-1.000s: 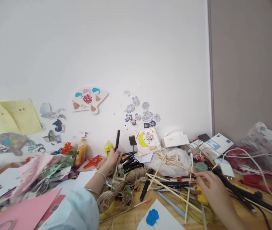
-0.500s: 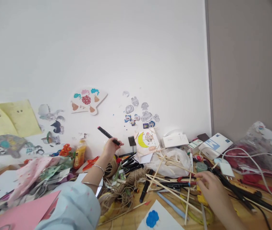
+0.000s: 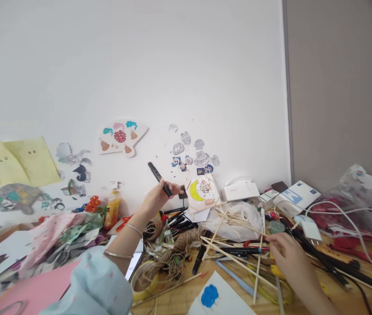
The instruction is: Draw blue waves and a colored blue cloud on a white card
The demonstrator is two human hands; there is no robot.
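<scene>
My left hand [image 3: 161, 197] is raised in front of the wall, closed around a black marker [image 3: 159, 178] with a red end, which tilts up to the left. Over the right side of the desk, my right hand [image 3: 284, 251] has its thumb and finger drawn together; what they hold, if anything, I cannot make out. Thin wooden sticks [image 3: 238, 259] lie crossed beside its fingertips. Below the right hand is a yellow-handled tool [image 3: 277, 271], partly covered by it. A sheet of white paper [image 3: 228, 297] with a blue painted cloud [image 3: 209, 296] lies at the front.
Tangled twine [image 3: 186, 245] and several black markers fill the middle of the desk. A yellow tape roll [image 3: 136, 282], an orange bottle [image 3: 111, 210] and crumpled cloth [image 3: 46, 236] are at left. A white charger [image 3: 310, 229] with its cable is at right. Drawings and stickers cover the wall.
My left hand has moved right and slightly up with the marker, which now points up more steeply. My right hand stays in nearly the same place. The view has shifted slightly.
</scene>
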